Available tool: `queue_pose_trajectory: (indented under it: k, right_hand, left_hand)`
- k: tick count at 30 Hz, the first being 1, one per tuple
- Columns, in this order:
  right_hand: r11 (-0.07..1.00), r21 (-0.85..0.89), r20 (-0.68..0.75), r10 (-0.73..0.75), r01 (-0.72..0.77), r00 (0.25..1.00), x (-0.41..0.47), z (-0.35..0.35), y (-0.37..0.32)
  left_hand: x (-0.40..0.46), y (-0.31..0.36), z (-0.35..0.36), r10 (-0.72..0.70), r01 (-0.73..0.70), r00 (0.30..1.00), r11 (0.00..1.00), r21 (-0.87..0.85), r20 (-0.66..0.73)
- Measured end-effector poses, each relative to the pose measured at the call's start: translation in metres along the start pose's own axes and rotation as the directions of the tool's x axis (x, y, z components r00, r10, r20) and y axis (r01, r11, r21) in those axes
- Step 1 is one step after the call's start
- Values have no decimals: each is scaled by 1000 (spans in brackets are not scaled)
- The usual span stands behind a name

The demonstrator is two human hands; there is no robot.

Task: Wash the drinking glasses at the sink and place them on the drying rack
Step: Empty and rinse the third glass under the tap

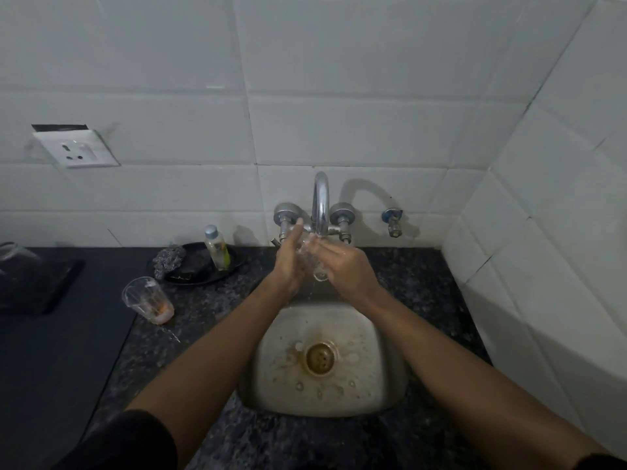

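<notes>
Setting: white tiled walls meet in a corner above our speckled dark granite counter, with a small steel sink set into it.
Glass in hand: we hold a clear drinking glass between both hands under the chrome tap; water runs over it and falls toward the brass drain.
Left hand: pressed against the glass's left side, fingers fairly straight and reaching up toward the tap.
Right hand: fingers curled round the glass from the right.
Key relation: the glass's long axis looks roughly upright, base low, though blur and water hide its rim; both hands are equally near.
Second glass: ribbed, clear, orange residue at the bottom, standing well left on the counter, nearer our left hand.
Drying rack: we cannot see one.
Nearby: steel scrubber and small bottle on a black dish.
</notes>
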State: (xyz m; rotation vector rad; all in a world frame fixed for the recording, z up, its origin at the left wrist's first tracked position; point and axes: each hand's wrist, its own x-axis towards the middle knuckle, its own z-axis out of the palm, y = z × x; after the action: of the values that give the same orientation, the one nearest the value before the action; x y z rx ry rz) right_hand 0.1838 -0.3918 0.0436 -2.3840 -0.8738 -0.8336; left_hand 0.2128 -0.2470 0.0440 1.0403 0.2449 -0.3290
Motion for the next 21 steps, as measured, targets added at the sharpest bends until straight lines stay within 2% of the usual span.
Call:
queue_pose_trajectory:
  k: [2,3,4,5,7,8,9,10,12,13,14,15,16,18,19,21]
  right_hand:
    - [983,-102,24,-151,152,988,-6,-2,5]
    - [982,-99,13,-159,159,987,-10,1,7]
    - [996,-50,-15,-81,81,997,-13,2,5]
    - [996,43,-58,86,-84,995,-14,4,1]
    - [905,206,-122,401,-372,908,-11,7,-6]
    - [898,218,-104,411,-382,906,-10,8,-8]
    - [944,150,-68,305,-293,950,-10,10,-9]
    - [989,78,-13,130,-129,991,-14,12,-9]
    - [975,-49,77,-212,216,974,-19,9,-1]
    - [956,-81,101,-275,284,956,-21,9,2]
    - [957,-87,85,-270,277,959,-21,8,2]
    - [979,-52,48,-192,195,980,-20,11,-2]
    - [998,12,-5,-57,57,998,-20,14,-8]
    - [976,116,-69,192,-183,979,-12,18,-20]
    - [970,134,-53,210,-202,976,-10,19,-22]
    - [999,38,6,27,-28,1000,-11,17,-17]
  left_hand:
    - [8,-7,-4,-42,45,997,998,41,-70]
    - [9,-9,-5,-56,60,992,997,37,-115]
    - [10,-12,-6,-51,57,988,998,33,-149]
    - [10,-13,-7,-49,54,986,998,29,-161]
    - [2,-10,-6,-23,22,992,1000,-10,-128]
    - [0,-10,-5,-32,28,994,999,-36,-105]
    - [-1,-10,-5,-68,64,994,997,-48,-85]
    - [-2,-9,-5,-105,103,993,994,-38,-57]
    - [-3,-4,-1,-153,153,988,988,3,7]
    - [-3,-2,-1,-166,166,986,986,-1,30]
    - [-1,-1,-1,-169,170,985,985,-18,30]
    - [1,0,-2,-167,168,985,985,-48,28]
    - [0,-1,-2,-162,164,986,983,-82,29]
    - [1,-7,-2,-146,152,988,973,-175,45]
    - [0,-8,-2,-143,152,988,969,-197,62]
    - [-1,-8,-3,-159,175,981,970,-171,108]
